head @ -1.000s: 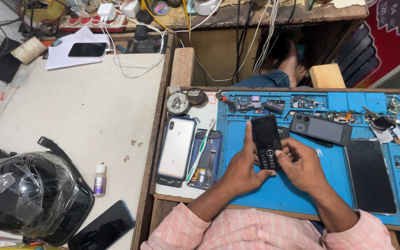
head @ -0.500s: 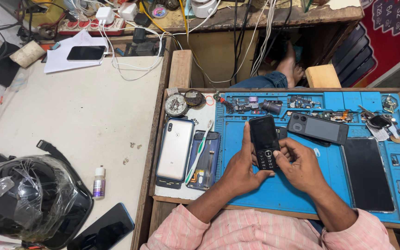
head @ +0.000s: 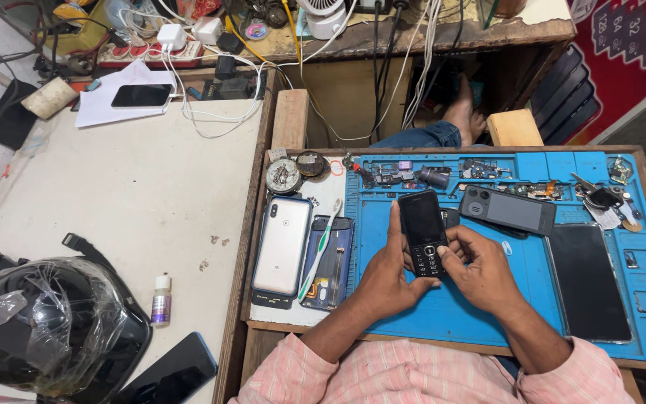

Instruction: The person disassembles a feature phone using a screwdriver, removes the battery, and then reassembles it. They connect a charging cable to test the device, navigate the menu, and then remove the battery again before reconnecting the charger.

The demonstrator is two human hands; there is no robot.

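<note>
Your left hand has its fingers closed around the black keypad phone, gripping its left edge. Your right hand curls against its right side, thumb on the keys. The phone sits raised over the blue repair mat on the desk.

Black keypad phone, upright, held
</note>
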